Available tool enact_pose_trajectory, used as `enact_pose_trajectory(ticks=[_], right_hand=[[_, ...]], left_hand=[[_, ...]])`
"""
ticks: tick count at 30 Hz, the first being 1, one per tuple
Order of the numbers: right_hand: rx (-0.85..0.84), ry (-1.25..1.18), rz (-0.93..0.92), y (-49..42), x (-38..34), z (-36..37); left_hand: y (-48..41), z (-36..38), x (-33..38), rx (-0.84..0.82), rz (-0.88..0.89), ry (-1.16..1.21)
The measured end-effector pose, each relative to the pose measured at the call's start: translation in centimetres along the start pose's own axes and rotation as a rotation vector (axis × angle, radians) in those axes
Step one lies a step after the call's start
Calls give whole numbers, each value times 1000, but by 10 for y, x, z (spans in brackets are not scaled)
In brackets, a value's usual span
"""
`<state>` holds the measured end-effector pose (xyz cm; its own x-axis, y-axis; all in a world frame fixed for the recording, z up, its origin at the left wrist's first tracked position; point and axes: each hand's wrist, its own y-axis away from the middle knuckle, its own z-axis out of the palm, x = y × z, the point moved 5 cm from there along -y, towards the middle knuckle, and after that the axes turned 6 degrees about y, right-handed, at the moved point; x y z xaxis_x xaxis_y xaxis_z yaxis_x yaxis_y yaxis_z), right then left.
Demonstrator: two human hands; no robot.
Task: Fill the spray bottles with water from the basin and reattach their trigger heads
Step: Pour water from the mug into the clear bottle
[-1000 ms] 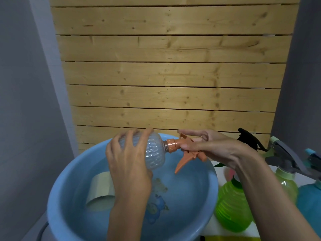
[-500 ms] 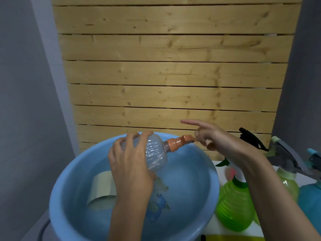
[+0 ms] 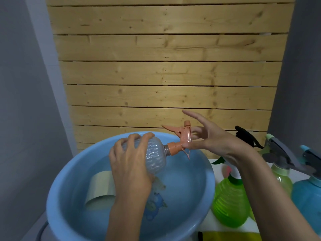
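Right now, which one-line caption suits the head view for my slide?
Over a blue basin, left hand grips a clear spray bottle; right hand touches its orange trigger head.

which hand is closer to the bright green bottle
Right. The right hand touches the trigger head, up and left of the bright green bottle; the left hand grips the clear bottle over the basin, farther left.

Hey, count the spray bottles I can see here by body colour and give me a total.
Clear spray bottle: 1
Bright green spray bottle: 1
Pale green spray bottle: 1
Blue spray bottle: 1
Total: 4
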<state>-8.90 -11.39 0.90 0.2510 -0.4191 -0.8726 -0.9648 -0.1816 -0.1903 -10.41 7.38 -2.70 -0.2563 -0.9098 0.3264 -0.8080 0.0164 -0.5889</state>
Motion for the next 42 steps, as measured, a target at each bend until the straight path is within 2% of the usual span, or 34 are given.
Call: enact_pose_trajectory(ticks=[5, 7, 11, 13, 16, 19, 24, 30, 32, 35, 39, 42], right_hand=[[124, 108, -79, -5, -6, -2], [117, 156, -138, -5, -8, -1], [58, 104, -199, -1, -14, 0], [-47, 142, -172, 4, -14, 2], [-305, 116, -59, 16, -12, 7], [-386, 98, -40, 22, -13, 7], [-303, 20, -76, 25, -14, 1], [-331, 29, -42, 43, -11, -1], [-315, 37, 6, 48, -7, 0], [-234, -20, 182, 58, 1, -2], [-180, 126, 162, 70, 9, -3], [-119, 117, 161, 75, 17, -6]], left_hand=[[0, 1, -2, 28, -6, 29], [0, 1, -2, 24, -12, 41], [0, 1, -4, 5, -42, 96], [0, 0, -4, 4, -45, 123], [0, -2, -1, 25, -31, 156], [1, -2, 3, 64, -3, 169], [3, -2, 11, 110, 33, 200], [10, 1, 23, 106, 78, 201], [12, 0, 27, 89, 93, 184], [19, -3, 36, 72, 130, 172], [22, -6, 44, 103, 234, 145], [22, -6, 48, 86, 297, 106]])
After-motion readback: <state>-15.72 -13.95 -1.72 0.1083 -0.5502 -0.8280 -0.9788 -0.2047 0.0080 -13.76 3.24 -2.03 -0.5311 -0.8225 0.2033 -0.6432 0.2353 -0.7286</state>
